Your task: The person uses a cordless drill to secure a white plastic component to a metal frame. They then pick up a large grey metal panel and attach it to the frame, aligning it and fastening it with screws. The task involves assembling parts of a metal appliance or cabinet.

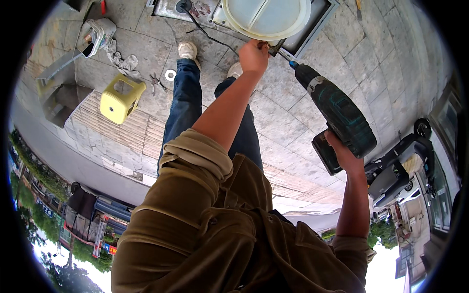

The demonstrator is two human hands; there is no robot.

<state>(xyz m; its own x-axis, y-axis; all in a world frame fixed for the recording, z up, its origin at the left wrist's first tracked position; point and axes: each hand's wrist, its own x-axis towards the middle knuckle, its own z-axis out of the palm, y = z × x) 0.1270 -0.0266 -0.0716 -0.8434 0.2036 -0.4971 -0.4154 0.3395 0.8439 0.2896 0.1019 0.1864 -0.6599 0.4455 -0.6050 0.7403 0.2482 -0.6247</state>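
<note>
My right hand (346, 155) is wrapped round the grip of a dark green and black cordless drill (339, 108). The drill's long thin bit (283, 56) points up and left, toward the corner of a metal frame (317, 30). At that corner, close to the bit's tip, my left hand (254, 56) has its fingers pinched together; whatever is between them is too small and hidden to name. Just above those fingers, a round whitish translucent basin-like piece (267, 19) rests over the frame. A black cable (207, 34) runs from the metal unit toward my left hand.
On the paving to the left are a yellow plastic stool (122, 99), a white bucket (101, 36), a crumpled rag (124, 62), pliers (155, 83) and a white tape roll (170, 74). A tool with an orange handle (359, 10) lies far right. A scooter (403, 163) stands at right.
</note>
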